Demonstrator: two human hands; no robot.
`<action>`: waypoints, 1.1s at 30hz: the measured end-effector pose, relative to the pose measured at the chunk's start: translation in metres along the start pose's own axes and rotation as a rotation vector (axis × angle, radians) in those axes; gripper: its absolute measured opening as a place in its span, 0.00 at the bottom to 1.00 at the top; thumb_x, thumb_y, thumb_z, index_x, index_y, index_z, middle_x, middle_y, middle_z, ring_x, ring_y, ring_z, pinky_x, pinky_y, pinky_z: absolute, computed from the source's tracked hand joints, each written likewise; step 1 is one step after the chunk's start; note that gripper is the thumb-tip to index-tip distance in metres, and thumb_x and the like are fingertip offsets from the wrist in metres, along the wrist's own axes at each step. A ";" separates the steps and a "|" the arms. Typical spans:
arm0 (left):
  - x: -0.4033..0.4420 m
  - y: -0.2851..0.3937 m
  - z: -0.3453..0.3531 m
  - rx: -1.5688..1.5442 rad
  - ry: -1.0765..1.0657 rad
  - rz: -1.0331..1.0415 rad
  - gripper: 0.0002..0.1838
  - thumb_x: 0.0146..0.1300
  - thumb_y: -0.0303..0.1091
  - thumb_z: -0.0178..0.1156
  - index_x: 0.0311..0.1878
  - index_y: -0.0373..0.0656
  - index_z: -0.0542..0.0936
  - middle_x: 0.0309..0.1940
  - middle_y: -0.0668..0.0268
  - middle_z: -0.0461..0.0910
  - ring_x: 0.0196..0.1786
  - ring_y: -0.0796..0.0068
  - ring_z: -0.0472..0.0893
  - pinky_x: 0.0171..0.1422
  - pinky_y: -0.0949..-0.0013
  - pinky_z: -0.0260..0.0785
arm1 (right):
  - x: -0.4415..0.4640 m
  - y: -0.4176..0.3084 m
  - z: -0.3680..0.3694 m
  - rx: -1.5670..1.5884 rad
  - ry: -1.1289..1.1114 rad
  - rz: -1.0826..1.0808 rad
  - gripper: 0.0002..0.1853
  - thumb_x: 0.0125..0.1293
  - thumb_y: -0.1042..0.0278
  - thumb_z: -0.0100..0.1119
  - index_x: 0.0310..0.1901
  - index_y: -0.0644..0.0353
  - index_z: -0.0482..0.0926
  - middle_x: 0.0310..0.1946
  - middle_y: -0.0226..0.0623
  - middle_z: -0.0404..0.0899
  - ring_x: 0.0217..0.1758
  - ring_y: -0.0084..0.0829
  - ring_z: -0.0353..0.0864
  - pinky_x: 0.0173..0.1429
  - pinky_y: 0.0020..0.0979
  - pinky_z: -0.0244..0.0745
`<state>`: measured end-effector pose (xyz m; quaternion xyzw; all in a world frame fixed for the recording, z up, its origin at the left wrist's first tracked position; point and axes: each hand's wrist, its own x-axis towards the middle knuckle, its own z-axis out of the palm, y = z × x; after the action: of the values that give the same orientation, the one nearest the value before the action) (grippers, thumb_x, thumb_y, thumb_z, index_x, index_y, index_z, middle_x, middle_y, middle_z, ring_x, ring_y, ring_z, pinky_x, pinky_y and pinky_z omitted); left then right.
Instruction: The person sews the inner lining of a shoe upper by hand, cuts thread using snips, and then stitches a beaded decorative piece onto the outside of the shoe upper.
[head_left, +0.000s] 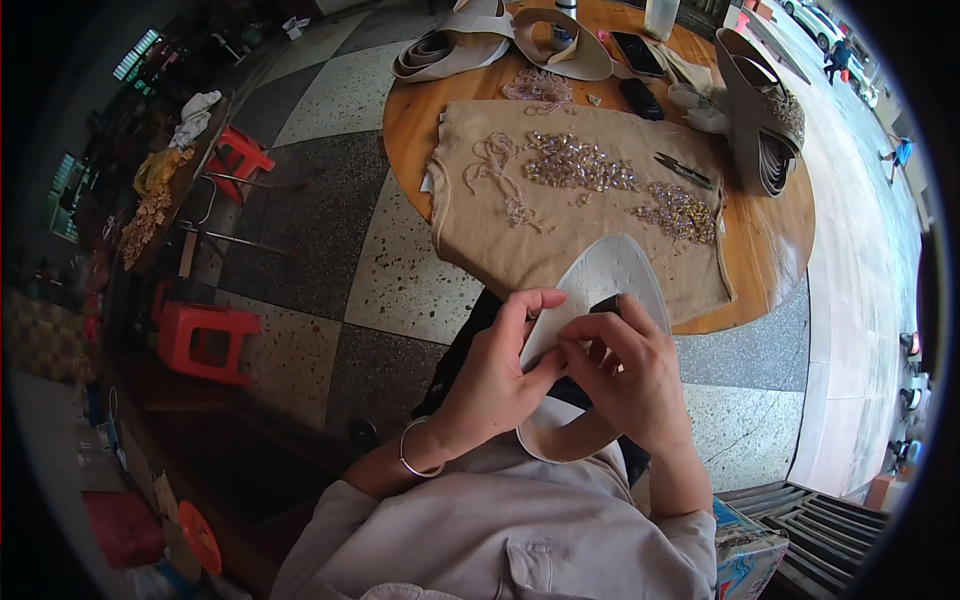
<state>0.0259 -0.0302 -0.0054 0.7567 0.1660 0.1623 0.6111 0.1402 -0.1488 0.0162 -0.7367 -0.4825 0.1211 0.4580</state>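
A pale, pointed piece, like a shoe upper with a beige strap looping below it, is held over my lap at the table's near edge. My left hand grips its left edge between fingers and thumb. My right hand is closed in a pinch over its middle; whatever those fingertips hold is too small to make out. On the tan cloth lie clear, shiny beads, strings of beads, a second heap of beads and dark snips.
The round wooden table also bears rolled pale pieces, a phone, a black case and a stacked beaded bundle. Red stools stand at left. A metal grille is at lower right.
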 end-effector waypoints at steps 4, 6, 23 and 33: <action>0.000 -0.004 0.002 0.026 0.005 0.038 0.24 0.60 0.20 0.58 0.59 0.34 0.63 0.45 0.60 0.77 0.48 0.78 0.78 0.52 0.75 0.70 | 0.007 0.004 -0.005 0.026 -0.087 0.005 0.07 0.54 0.73 0.65 0.34 0.63 0.77 0.30 0.38 0.73 0.28 0.39 0.81 0.33 0.34 0.77; 0.001 -0.002 0.001 0.018 0.008 0.019 0.24 0.60 0.21 0.58 0.59 0.34 0.63 0.44 0.60 0.77 0.48 0.78 0.78 0.51 0.75 0.70 | 0.008 0.005 -0.006 0.024 -0.110 0.017 0.07 0.54 0.73 0.64 0.33 0.64 0.77 0.31 0.40 0.74 0.29 0.41 0.81 0.34 0.35 0.77; 0.002 0.000 -0.001 -0.097 -0.010 -0.077 0.25 0.60 0.19 0.56 0.59 0.35 0.61 0.43 0.58 0.78 0.48 0.76 0.78 0.51 0.74 0.71 | 0.015 0.024 0.008 0.627 -0.086 0.337 0.10 0.69 0.68 0.53 0.44 0.65 0.70 0.28 0.31 0.73 0.26 0.17 0.72 0.31 0.24 0.70; 0.004 -0.004 0.003 -0.006 0.016 0.027 0.23 0.59 0.19 0.57 0.57 0.35 0.63 0.41 0.59 0.79 0.45 0.77 0.79 0.49 0.74 0.71 | 0.010 0.017 0.001 0.064 -0.047 -0.090 0.04 0.58 0.75 0.62 0.33 0.63 0.77 0.30 0.36 0.73 0.33 0.32 0.76 0.35 0.30 0.70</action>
<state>0.0307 -0.0301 -0.0096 0.7558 0.1604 0.1770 0.6097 0.1549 -0.1419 0.0052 -0.6962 -0.5216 0.1333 0.4750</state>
